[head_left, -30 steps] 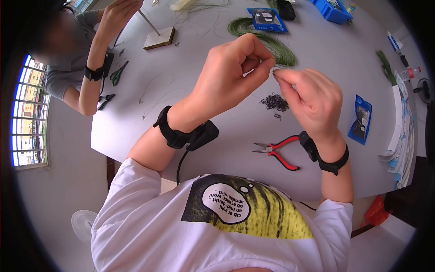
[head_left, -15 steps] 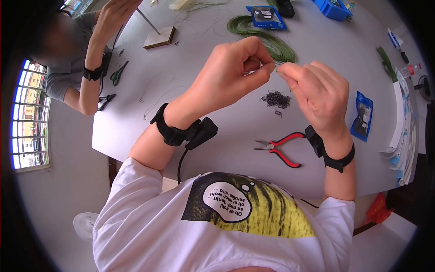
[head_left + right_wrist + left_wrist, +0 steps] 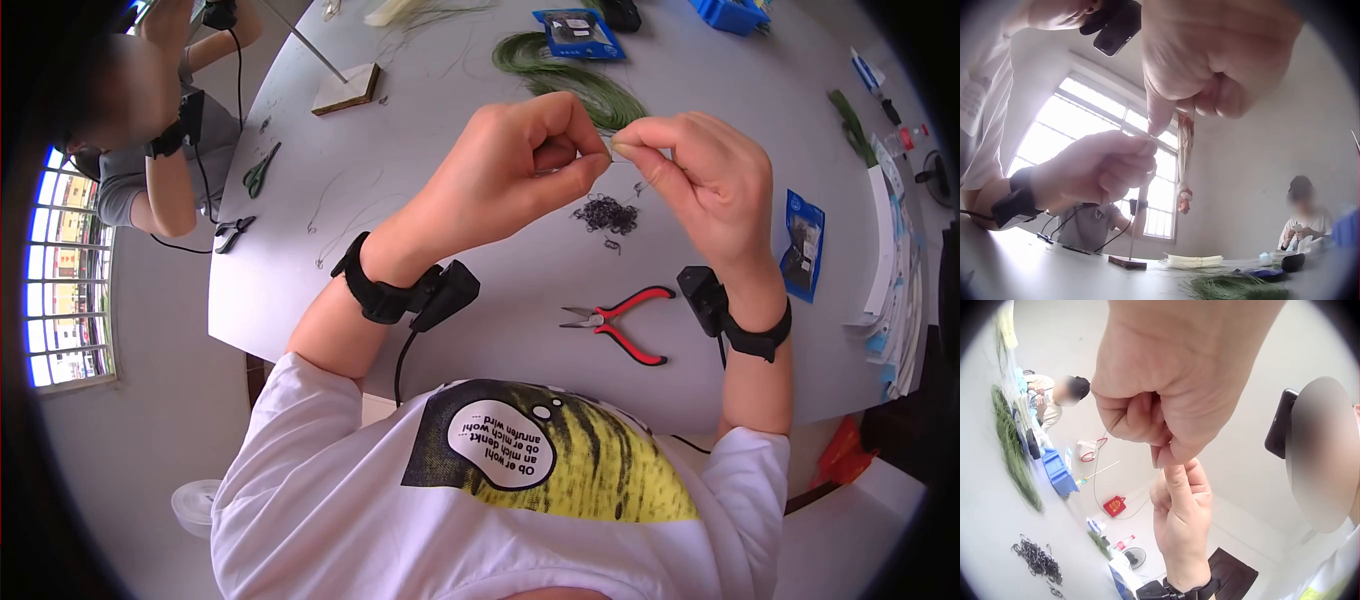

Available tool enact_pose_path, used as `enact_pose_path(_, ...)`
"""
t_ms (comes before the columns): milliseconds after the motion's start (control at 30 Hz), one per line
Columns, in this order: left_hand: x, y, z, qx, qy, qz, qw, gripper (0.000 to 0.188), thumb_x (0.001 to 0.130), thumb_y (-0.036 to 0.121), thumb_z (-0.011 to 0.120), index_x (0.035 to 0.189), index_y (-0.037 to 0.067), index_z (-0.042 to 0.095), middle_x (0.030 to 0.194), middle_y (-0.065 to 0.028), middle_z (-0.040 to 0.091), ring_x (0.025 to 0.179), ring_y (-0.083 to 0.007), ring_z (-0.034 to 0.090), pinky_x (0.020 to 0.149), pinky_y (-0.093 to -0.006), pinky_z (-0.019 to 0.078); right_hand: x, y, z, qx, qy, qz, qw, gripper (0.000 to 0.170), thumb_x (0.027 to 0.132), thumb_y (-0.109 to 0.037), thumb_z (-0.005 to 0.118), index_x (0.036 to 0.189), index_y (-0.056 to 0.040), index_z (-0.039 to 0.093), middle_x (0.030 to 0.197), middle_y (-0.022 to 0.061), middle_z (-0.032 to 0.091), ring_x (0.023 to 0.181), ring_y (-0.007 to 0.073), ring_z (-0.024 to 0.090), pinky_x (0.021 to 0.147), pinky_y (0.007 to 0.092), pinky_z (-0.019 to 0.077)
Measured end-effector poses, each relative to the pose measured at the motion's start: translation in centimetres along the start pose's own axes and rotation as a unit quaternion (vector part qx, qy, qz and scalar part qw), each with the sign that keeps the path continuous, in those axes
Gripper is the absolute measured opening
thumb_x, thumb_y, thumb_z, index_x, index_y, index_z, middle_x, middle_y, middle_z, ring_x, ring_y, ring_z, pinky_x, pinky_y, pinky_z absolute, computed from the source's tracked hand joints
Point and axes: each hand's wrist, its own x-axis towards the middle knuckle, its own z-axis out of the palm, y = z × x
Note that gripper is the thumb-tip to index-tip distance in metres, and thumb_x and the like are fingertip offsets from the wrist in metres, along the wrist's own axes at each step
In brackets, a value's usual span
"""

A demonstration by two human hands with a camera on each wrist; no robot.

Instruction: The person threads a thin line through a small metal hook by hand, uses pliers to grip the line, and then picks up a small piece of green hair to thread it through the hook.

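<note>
Thumb and forefinger of my left hand (image 3: 525, 165) pinch a very fine line, mostly hidden at the fingertips. My right hand (image 3: 718, 185) meets it tip to tip and pinches the same fine line. In the left wrist view both hands' fingertips come together, left hand (image 3: 1166, 381) above the right hand (image 3: 1182, 512). A small dark metal piece (image 3: 640, 187) shows just below the right fingers in the head view. Beneath the hands lies a pile of small dark metal pieces (image 3: 605, 214). Red-handled pliers (image 3: 610, 322) lie nearer my body with their jaws apart.
A bundle of green strands (image 3: 585, 88) and a blue packet (image 3: 578, 35) lie beyond the hands. Another blue packet (image 3: 803, 245) is at right. Leftward are a rod on a wooden base (image 3: 346, 90), green-handled scissors (image 3: 261, 172) and another person at the table.
My right hand has shifted slightly right and turned, its thumb now showing below the forefinger. The left hand stays nearly in place. The other person's arms have moved left and lower.
</note>
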Motion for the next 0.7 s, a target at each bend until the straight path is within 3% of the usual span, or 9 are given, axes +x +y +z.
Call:
enact_pose_path(233,-0.11,0.18,0.1,-0.014,-0.005,0.017,1.0,0.009,0.093,0.004,0.064,0.092,-0.002,0.058,0.073,0.0036,0.056,0.063,0.0016,0.044,0.055,-0.0168,0.0345,-0.33,-0.09,-0.16,0.067,-0.016,0.086,0.994,0.007,0.081,-0.003,0.073,0.085,-0.0045,0.067,0.071,0.0037,0.065,0.054,0.013,0.054,0.051,0.0252,0.0425)
enact_pose_path(400,-0.09,-0.25,0.24,0.002,0.005,0.036,0.999,0.009,0.093,0.004,0.065,0.091,-0.002,0.058,0.072,0.0038,0.056,0.063,0.0015,0.044,0.054,-0.0168,0.0345,-0.44,0.17,-0.16,0.143,-0.032,0.15,0.978,0.004,0.085,-0.002,0.072,0.087,-0.0015,0.068,0.071,-0.0016,0.065,0.052,0.0014,0.044,0.047,0.0198,0.0352)
enact_pose_path(533,-0.14,0.19,0.24,0.02,0.016,0.054,0.998,0.01,0.092,0.004,0.066,0.09,-0.002,0.059,0.071,0.0039,0.057,0.062,0.0014,0.044,0.054,-0.017,0.0347,-0.41,0.24,-0.25,0.152,-0.039,0.163,0.974,0.004,0.085,-0.002,0.072,0.087,-0.0004,0.068,0.069,-0.0033,0.062,0.052,-0.0001,0.038,0.047,0.0191,0.0315)
enact_pose_path(633,-0.18,0.27,0.32,0.024,0.022,0.072,0.997,0.01,0.092,0.004,0.066,0.089,-0.002,0.059,0.071,0.0034,0.058,0.061,0.0014,0.045,0.054,-0.0169,0.0354,-0.51,0.42,-0.14,0.165,-0.038,0.172,0.971,0.005,0.084,-0.002,0.072,0.087,-0.0006,0.069,0.064,-0.0047,0.057,0.051,0.0002,0.035,0.046,0.02,0.0284)
enact_pose_path(700,-0.16,0.2,0.4,0.03,0.027,0.08,0.996,0.01,0.092,0.004,0.067,0.089,-0.002,0.06,0.071,0.0031,0.058,0.061,0.0012,0.045,0.054,-0.0171,0.0358,-0.58,0.55,-0.1,0.171,-0.044,0.186,0.967,0.005,0.085,-0.004,0.072,0.087,-0.0014,0.069,0.058,-0.0065,0.047,0.051,0.0008,0.031,0.047,0.0203,0.0259)
